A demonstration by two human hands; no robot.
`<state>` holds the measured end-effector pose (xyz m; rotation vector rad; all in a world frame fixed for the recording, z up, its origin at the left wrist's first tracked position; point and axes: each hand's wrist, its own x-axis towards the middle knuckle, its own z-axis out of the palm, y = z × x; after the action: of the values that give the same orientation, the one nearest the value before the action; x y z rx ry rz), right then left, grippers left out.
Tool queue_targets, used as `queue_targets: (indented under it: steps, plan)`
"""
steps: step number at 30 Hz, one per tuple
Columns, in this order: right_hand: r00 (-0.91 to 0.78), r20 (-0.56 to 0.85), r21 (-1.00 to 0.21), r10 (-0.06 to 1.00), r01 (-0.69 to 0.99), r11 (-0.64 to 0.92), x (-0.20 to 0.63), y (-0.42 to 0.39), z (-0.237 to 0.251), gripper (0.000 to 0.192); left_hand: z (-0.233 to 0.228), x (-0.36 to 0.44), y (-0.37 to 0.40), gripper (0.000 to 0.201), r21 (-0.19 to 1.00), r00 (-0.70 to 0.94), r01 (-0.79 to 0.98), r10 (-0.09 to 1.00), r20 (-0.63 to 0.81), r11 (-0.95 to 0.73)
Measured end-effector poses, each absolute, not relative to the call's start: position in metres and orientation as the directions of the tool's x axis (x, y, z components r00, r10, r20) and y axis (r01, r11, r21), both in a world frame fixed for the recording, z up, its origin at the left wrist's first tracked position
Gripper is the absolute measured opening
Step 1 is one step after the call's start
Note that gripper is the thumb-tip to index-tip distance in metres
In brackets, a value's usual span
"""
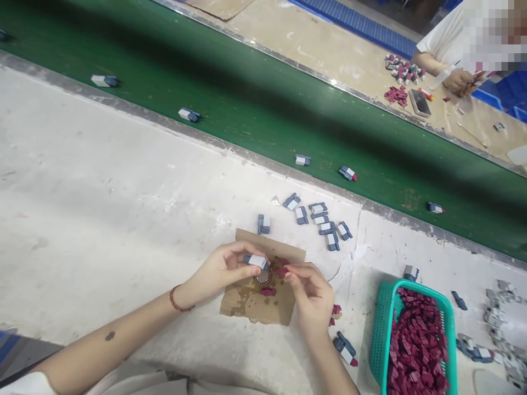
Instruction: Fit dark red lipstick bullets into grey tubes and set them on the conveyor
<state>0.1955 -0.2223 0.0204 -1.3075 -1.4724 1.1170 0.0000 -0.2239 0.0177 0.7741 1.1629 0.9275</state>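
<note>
Holding a small blue and white block [256,261] between thumb and fingers, the left hand [220,270] keeps it just over a brown card [251,304] on the bench [102,208]; that grip is clamped on the block. The right hand [310,296] sits close beside it, fingertips pinched on a tiny red bit [281,270]; its grip is shut on the bit, and the bit is just next to the block's end. Under both hands a small round thing [262,277] lies on the card; it may be a little dish of glue, but it is too small to tell.

More red bits [268,292] lie on the card; a green basket [381,323] full of red bits stands to the right. A row of blocks [325,222] waits past the card; others ride on the green belt [247,93]. Far across the belt another person's hand [459,81] works at its own pile.

To do this step well, I think the block should be held flat and still, with its open end turned to the right hand; the red bit should go in straight, not tilted; a soft, slow push is best, so nothing slips or pops out; keeping both hands low over the card means a dropped bit stays near.
</note>
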Motion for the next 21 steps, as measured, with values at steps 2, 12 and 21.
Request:
queue_targets:
  steps: [2, 12, 21]
  plan:
    - [-0.029, -0.039, -0.992, 0.999, 0.123, -0.035, 0.193, -0.223, 0.023, 0.006, 0.016, 0.004, -0.227, 0.029, 0.875, 0.139, -0.2, 0.897, -0.419, 0.44]
    - [-0.038, -0.052, -0.998, 0.998, 0.037, -0.05, 0.181, -0.228, 0.024, 0.008, 0.013, 0.014, -0.233, 0.031, 0.856, 0.16, -0.226, 0.885, -0.438, 0.465]
    - [-0.099, 0.129, -0.975, 0.987, 0.17, 0.145, 0.181, -0.231, 0.029, 0.013, 0.012, 0.014, -0.234, 0.029, 0.866, 0.139, -0.215, 0.892, -0.43, 0.451]
